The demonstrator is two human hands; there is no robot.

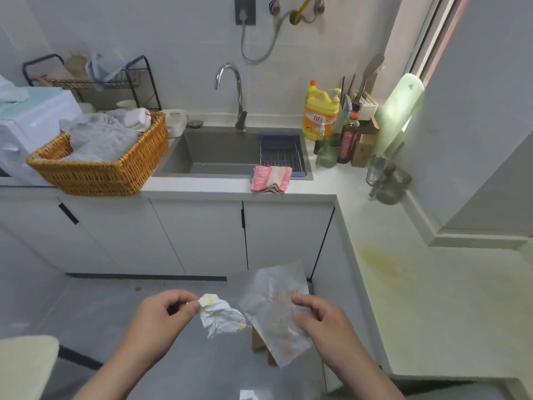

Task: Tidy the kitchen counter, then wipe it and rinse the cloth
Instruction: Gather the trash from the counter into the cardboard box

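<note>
Counter [418, 298]: white, L-shaped; a yellow stain [382, 265] lies on its right run, near the inner corner
Cloth [271, 179]: pink, folded; on the counter's front edge, at the front right corner of the sink [219, 157]
Left hand [161, 316]: thumb and forefinger pinch a crumpled, yellow-stained tissue [220, 314]; held over the floor, off the counter
Right hand [320, 319]: fingers curled round the edge of a translucent, greasy wrapper [274, 310]; just beside the tissue
Wicker basket [98, 174]: holds pale fabric; at the counter's left end, over its front edge
</note>
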